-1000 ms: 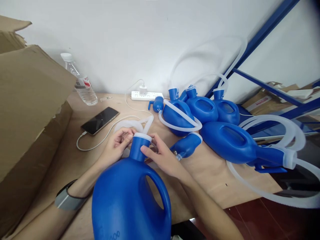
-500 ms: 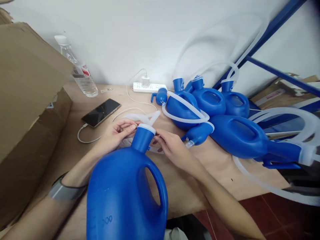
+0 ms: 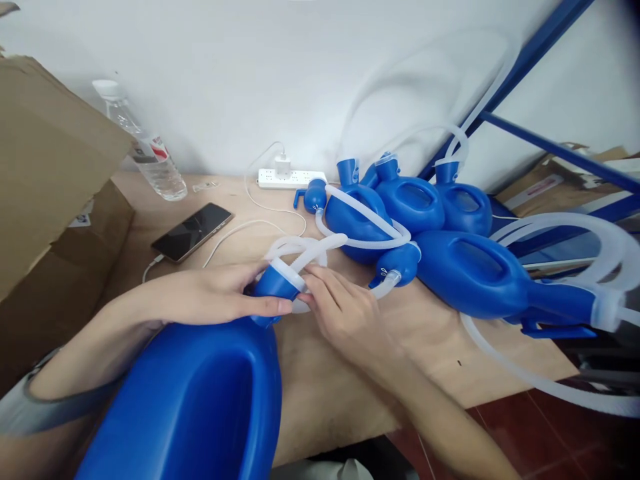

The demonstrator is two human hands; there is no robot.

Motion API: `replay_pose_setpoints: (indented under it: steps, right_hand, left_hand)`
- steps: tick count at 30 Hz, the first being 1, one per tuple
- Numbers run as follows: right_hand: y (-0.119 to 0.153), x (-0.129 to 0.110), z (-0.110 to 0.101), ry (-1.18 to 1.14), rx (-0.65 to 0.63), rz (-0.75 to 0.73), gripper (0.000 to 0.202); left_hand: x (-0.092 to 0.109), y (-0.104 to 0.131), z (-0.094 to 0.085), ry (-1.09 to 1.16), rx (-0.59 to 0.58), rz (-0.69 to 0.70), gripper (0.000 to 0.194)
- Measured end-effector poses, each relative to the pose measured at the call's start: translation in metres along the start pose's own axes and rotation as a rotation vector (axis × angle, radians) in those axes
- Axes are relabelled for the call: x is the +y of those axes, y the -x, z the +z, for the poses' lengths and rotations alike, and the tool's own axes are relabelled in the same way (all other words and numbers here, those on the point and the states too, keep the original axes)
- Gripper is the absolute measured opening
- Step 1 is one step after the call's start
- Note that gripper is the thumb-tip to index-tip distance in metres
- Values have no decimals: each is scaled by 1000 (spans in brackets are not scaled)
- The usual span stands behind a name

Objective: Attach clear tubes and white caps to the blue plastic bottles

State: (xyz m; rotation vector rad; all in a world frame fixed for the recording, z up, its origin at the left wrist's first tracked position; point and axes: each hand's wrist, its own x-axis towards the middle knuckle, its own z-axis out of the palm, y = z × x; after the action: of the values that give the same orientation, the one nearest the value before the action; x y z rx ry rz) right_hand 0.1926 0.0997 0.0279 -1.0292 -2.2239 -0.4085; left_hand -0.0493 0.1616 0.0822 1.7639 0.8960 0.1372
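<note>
A large blue plastic bottle [image 3: 200, 393] with a side handle lies tilted at the lower left, its neck pointing away from me. My left hand [image 3: 215, 293] is wrapped round the neck, thumb across its near side. A white ring-like cap [image 3: 287, 272] sits on the mouth, and a translucent hose [image 3: 320, 250] loops out beside it. The fingers of my right hand [image 3: 345, 310] are pinched at the right edge of the cap.
Several blue bottles [image 3: 473, 273] with hoses lie at the right, near a blue metal frame [image 3: 555, 143]. A phone [image 3: 193, 232], power strip [image 3: 293, 179], water bottle [image 3: 160, 167] and cardboard box [image 3: 55, 173] stand or lie behind and left.
The bottle has tilted and turned, its handle now facing up more. My left hand has moved from the cap's far side to wrap round the neck. My right hand stays at the cap.
</note>
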Motion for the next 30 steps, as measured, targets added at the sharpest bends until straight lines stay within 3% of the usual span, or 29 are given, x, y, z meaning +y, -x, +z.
replay_pose_setpoints:
  steps: [4, 9, 12, 14, 16, 19, 23, 26, 30]
  right_hand:
    - [1, 9, -4, -91, -4, -33, 19]
    - [1, 14, -12, -257, 73, -135, 18]
    - [2, 18, -23, -324, 106, -129, 17]
    - [3, 20, -33, -368, 158, -26, 21]
    - [3, 22, -42, -385, 188, 56, 23]
    - [0, 19, -47, -365, 137, -12, 17]
    - [-7, 17, -38, -317, 118, 1, 18]
    - [-11, 19, -29, -252, 105, 10, 18]
    - [-14, 21, -22, -371, 133, 168, 22]
  left_hand:
    - [-1, -11, 1, 133, 21, 98, 22]
    - [5, -11, 12, 248, -33, 173, 13]
    - [8, -5, 14, 340, -144, 90, 17]
    - [7, 1, 15, 362, -307, 31, 22]
    - [6, 6, 18, 376, -378, 15, 25]
    - [2, 11, 22, 437, -293, 0, 23]
    - [-6, 10, 21, 518, -345, -35, 33]
    - [-15, 5, 17, 586, -304, -88, 44]
    - [-28, -4, 11, 667, -323, -11, 67]
